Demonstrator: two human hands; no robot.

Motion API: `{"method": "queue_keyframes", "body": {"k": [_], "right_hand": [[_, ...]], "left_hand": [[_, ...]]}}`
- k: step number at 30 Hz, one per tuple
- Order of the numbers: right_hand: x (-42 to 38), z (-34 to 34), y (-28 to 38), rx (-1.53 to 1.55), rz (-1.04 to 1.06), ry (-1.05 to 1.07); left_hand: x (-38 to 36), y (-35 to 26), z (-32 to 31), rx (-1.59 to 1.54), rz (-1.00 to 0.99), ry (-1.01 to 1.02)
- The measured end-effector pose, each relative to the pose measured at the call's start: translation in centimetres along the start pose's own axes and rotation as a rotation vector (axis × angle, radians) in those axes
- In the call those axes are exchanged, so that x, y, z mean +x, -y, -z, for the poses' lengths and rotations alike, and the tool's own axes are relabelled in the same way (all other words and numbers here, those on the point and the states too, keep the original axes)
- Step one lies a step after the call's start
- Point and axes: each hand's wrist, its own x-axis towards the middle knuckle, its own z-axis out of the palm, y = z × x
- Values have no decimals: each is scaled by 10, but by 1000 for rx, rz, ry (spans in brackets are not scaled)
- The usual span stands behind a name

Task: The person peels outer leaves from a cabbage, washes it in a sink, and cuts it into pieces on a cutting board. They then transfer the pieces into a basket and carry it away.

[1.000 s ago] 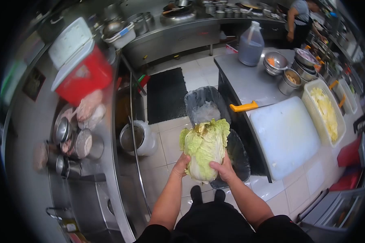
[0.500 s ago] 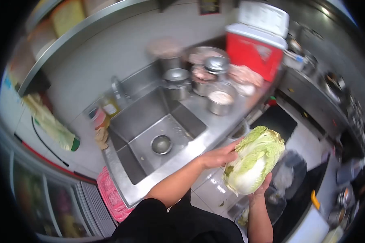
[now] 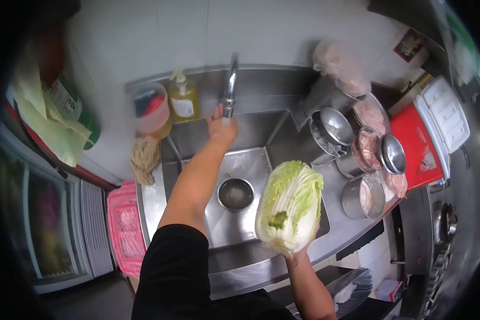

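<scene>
The cabbage [image 3: 290,205] is held from below in the grasp of the right hand [image 3: 298,256], base toward the person, above the near right corner of the sink [image 3: 250,133]. The left hand [image 3: 220,125] is extended across the sink and is closed around the faucet [image 3: 230,85] at the rear rim. A drain strainer [image 3: 235,193] lies in the sink bottom. A soap bottle [image 3: 183,98] stands left of the faucet. Steel pots [image 3: 364,195] and a red cooler [image 3: 418,146] are positioned right of the sink.
</scene>
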Motion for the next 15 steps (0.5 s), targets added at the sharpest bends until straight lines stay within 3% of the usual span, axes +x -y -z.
{"method": "queue_keyframes", "body": {"k": [3,5,7,9,12,15], "right_hand": [[34,6,-5,-65,-73,-41],[57,11,-7,-120,-131,-23],[82,3,-13,-93,-195,9],[102,11,-27,-142,-233,57],[124,12,-55,-117,-313,91],[134,0,-76,-166,-369,125]], "left_hand": [[-31,1,-27,99,-102,-21],[-65,-8,-19,-583,-66,412],[-132,-8,-14,-1010,-36,358],[-188,-6,-11,-970,65,135],[-240,-1,-18,-798,-34,-25],[-212,21,-18,-1291,192,118]]}}
